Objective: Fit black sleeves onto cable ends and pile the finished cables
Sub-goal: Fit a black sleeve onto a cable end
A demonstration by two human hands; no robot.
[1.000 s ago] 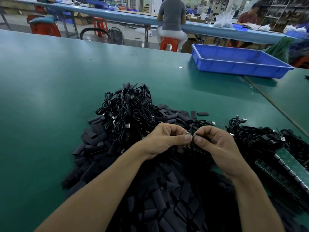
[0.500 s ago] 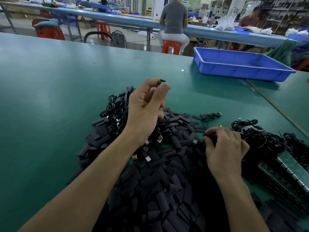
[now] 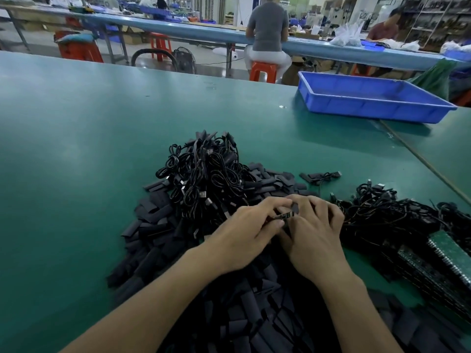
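Left hand (image 3: 244, 233) pinches the cable end (image 3: 283, 216); right hand (image 3: 314, 235) pinches a sleeve (image 3: 295, 208). Align the sleeve's mouth squarely, then slide it fully on.

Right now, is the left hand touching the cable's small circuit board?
Touching. The head view shows the left hand pinching the circuit board between its fingertips.

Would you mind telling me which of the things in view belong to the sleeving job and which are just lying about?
Job in hand:
left hand pinching cable end
right hand holding black sleeve
loose sleeves
coiled cable pile
tangled cables

Lying about:
blue tray
orange stool
floor fan
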